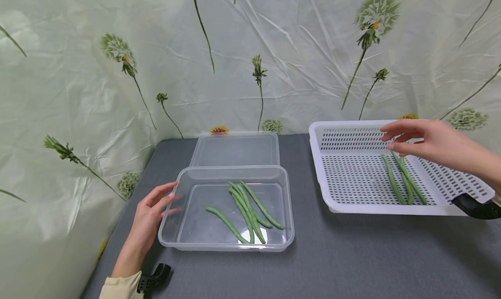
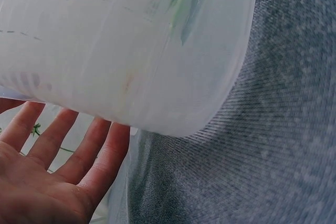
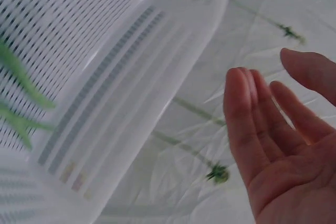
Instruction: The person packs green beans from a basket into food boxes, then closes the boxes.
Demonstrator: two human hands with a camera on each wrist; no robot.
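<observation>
Several green beans lie loosely in a clear plastic container on the table. At the container's left wall is my left hand; its fingers are nearly straight and their tips reach that wall. The thumb is mostly hidden in the left wrist view. My right hand hovers over the white perforated basket, fingers loosely bent, with nothing between fingers and thumb. Below it, three green beans lie on the basket floor, their far ends partly behind the hand.
A clear flat lid lies behind the container. Grey cloth covers the table. A flower-printed sheet hangs close behind the lid and basket, and along the left side. The basket stands right of the container, with a gap between them.
</observation>
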